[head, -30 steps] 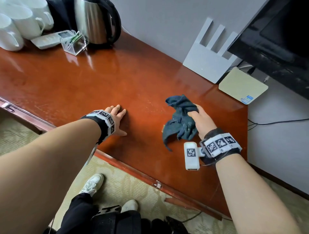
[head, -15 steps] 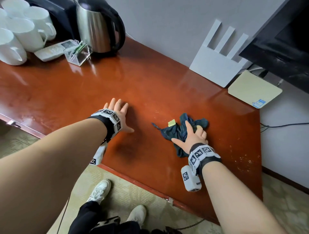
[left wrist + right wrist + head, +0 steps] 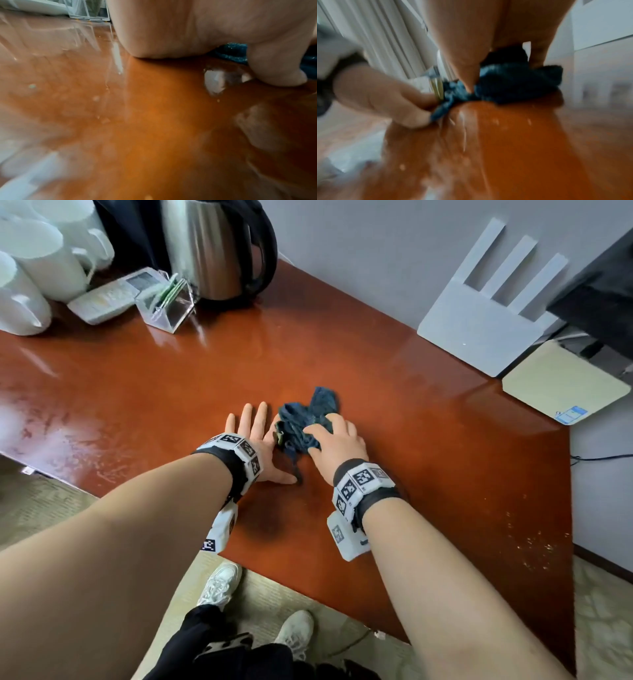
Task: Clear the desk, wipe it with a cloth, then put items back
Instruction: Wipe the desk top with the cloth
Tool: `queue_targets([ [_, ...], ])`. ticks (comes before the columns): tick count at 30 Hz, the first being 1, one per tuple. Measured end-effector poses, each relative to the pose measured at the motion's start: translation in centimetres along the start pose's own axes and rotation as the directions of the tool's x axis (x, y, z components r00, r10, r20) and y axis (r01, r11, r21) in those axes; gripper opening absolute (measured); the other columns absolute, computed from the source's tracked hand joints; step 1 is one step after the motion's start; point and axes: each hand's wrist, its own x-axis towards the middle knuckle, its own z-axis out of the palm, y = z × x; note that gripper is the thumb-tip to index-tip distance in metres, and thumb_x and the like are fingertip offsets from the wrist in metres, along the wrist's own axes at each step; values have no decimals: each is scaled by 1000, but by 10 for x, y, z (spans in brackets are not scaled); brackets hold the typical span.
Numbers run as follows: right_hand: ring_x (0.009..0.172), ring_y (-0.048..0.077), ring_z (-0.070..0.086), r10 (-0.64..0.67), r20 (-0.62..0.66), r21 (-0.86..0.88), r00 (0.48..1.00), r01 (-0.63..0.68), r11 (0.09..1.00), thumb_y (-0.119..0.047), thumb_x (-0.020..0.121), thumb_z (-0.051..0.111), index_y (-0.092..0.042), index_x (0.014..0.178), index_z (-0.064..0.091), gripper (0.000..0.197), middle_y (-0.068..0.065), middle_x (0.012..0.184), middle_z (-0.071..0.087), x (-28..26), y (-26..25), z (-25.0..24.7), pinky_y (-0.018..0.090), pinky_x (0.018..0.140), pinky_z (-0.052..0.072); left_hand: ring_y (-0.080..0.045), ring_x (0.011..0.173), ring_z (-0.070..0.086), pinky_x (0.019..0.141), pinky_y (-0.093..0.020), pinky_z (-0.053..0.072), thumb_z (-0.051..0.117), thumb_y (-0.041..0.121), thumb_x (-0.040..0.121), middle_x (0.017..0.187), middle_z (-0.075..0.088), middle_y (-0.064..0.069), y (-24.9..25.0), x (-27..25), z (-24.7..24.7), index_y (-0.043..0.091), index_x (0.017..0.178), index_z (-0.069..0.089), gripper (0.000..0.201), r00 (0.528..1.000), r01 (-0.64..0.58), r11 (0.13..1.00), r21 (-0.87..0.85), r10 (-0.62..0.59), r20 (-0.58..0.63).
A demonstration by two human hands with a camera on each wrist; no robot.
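- Head view: my right hand [image 3: 337, 441] lies on top of the cloth [image 3: 305, 422], fingers bent over the bunched dark-blue fabric and pressing it onto the desk [image 3: 445, 440]. The cloth sits under and just ahead of my right fingertips, with one loose fold sticking out beyond them.
- My left hand [image 3: 255, 436] lies flat on the desk, fingers straight and slightly spread, holding nothing. The cloth touches the thumb side of that hand.
- Well beyond my left fingertips stand the kettle [image 3: 222, 248], the white mugs [image 3: 41, 265], a remote [image 3: 102, 297] and a clear holder [image 3: 168, 302]. Far beyond my right fingertips are a white router [image 3: 486, 313] and a flat beige box [image 3: 561, 385].
- Left wrist view: my palm [image 3: 197, 27] and thumb rest on the glossy wood, and a sliver of the cloth [image 3: 229, 51] peeks out just beside the thumb.
- Right wrist view: blurred, but my right fingers [image 3: 467, 56] dig down into the cloth [image 3: 513, 83], and my left fingers [image 3: 388, 97] touch its trailing edge.
- I judge the cloth light, soft and limp. It will crumple and slide easily on this slick varnish, so the best hold is a broad press on the middle of the bundle, with loose ends tucked under the palm.
- Pale specks show on the desk nearer its right edge, so I judge the wiping unfinished.
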Motion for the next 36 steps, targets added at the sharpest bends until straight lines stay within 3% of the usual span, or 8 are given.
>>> queue_targets([
  [6, 126, 29, 32, 239, -81, 28, 968, -237, 971, -23, 92, 50, -27, 122, 54, 31, 5, 142, 32, -21, 60, 2, 37, 99, 35, -30, 142, -24, 114, -50, -10, 53, 81, 65, 154, -28, -6, -1, -1, 0, 26, 147, -21, 123, 1000, -1, 1000, 7, 1, 1],
  [12, 116, 39, 42, 624, -10, 144, 782, -616, 774, -18, 94, 46, -17, 122, 51, 29, 13, 135, 35, -64, 139, -25, 42, 94, 40, -29, 142, -26, 114, -49, -10, 50, 82, 66, 153, -30, -6, -1, -2, -4, 26, 146, -23, 122, 1000, 1, 1000, 20, -1, 31],
  [14, 111, 40, 49, 604, -52, 249, 795, -575, 779, -16, 93, 45, -15, 121, 52, 29, 14, 132, 38, -58, 131, -32, 40, 93, 41, -30, 142, -26, 115, -50, -10, 51, 80, 67, 153, -31, -6, -1, -2, -5, 25, 146, -24, 122, 999, -2, 1000, 26, 1, 46],
  [18, 115, 32, 49, 266, -134, 326, 955, -211, 922, -13, 87, 51, -14, 117, 59, 32, 14, 127, 43, -43, 61, -29, 31, 102, 36, -31, 142, -25, 115, -50, -8, 64, 64, 72, 153, -31, -7, -5, -3, -9, 25, 146, -23, 120, 997, -34, 999, 0, 34, 73],
  [23, 123, 29, 33, -127, 70, 62, 990, 122, 991, -20, 85, 53, -24, 111, 61, 28, 3, 138, 35, -80, -8, 16, 36, 96, 40, -29, 142, -26, 117, -48, -11, 66, 33, 83, 153, -29, -7, -11, -6, -12, 27, 149, -15, 105, 995, -74, 993, -93, 80, 67],
  [28, 121, 27, 30, 127, 92, 21, 988, -129, 991, -19, 82, 54, -25, 101, 60, 21, -1, 139, 31, -100, 47, 8, 31, 92, 40, -27, 142, -27, 116, -47, -12, 64, 39, 85, 154, -29, -5, -10, -9, -9, 28, 149, -13, 101, 996, -74, 992, -100, 79, 49],
  [32, 121, 29, 31, 400, 132, 0, 907, -404, 915, -17, 88, 52, -21, 104, 57, 18, 4, 139, 29, -106, 85, -16, 32, 91, 38, -27, 142, -27, 116, -46, -12, 62, 40, 86, 154, -30, -5, -10, -9, -7, 29, 149, -14, 99, 997, -68, 994, -91, 72, 40],
  [36, 123, 30, 33, 280, -40, 157, 959, -271, 950, -14, 86, 52, -19, 108, 59, 24, 7, 134, 35, -88, 47, -22, 31, 98, 35, -26, 142, -26, 116, -46, -11, 59, 36, 89, 154, -28, -4, -10, -6, -6, 30, 149, -13, 93, 997, -72, 993, -96, 75, 33],
])
